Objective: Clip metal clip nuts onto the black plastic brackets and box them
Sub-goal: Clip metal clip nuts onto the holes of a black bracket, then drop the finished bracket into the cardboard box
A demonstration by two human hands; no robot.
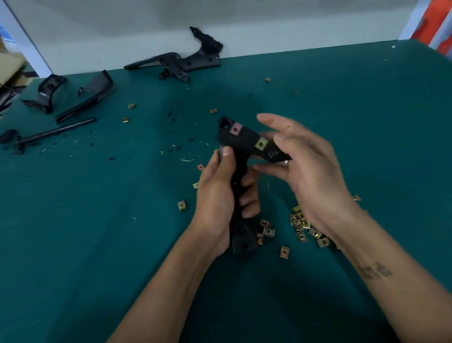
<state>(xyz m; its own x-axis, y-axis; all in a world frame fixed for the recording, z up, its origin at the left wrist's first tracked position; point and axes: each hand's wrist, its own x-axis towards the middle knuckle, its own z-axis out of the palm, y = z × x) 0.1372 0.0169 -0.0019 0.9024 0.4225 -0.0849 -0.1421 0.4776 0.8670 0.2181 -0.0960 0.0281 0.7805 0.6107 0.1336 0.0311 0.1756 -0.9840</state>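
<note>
1. Tabletop [84, 249], covered in green felt, carries everything; the places below are told from the bracket held over its middle.
2. Black plastic bracket [239, 143], long and angled, is held above the tabletop, its wide end away from the person and its narrow end toward them.
3. Spare black brackets [186, 60] lie far behind it against the white back wall; more black plastic parts [86, 95] lie behind it and to the left.
4. Left hand [223, 200] has its grip clenched round the bracket's shaft, thumb laid along the top face and fingers curled underneath.
5. Right hand [305, 166] touches the bracket's right-hand edge with its fingertips; its upper fingers are spread, and whether its grip actually pinches the bracket I cannot tell.
6. Loose clip nuts [303, 225], brass-coloured, lie piled on the tabletop just nearer the person than the bracket and under the right wrist; others are scattered left of it and behind it.
7. Two fitted clip nuts sit on the bracket's wide end: a pinkish one [235, 129] near the tip and a yellowish one [261, 145] beside the right fingertips.
</note>
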